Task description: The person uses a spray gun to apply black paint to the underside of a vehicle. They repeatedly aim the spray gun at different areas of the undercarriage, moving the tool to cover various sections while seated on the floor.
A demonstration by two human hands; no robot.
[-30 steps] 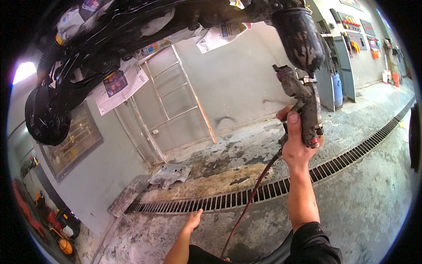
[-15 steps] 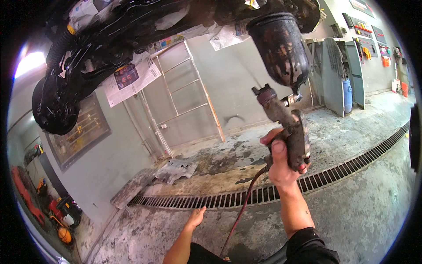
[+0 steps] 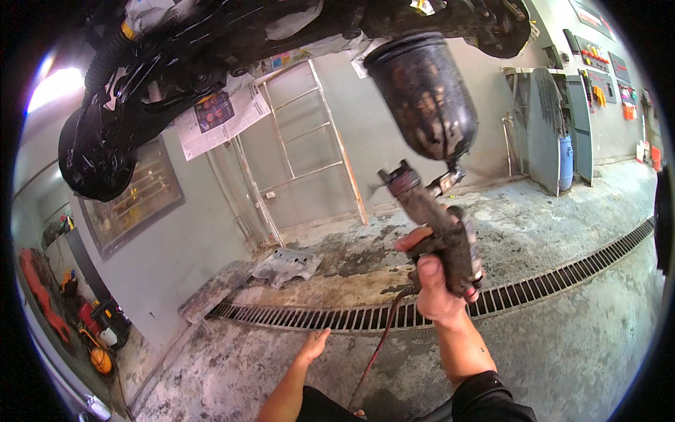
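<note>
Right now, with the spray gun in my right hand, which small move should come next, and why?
Perhaps ease the spray gun slightly toward the glossy black assembly: your right hand grips it, and its nozzle points up-left, with a visible gap between.

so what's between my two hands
In the head view, a reddish hose and part of the floor grate show between the left hand and right hand.

Black assembly (image 3: 232, 35): cut off at top
Spray gun cup (image 3: 427, 98): contents hidden (opaque wall)
Wall tools (image 3: 593, 51): too small to tell
</note>
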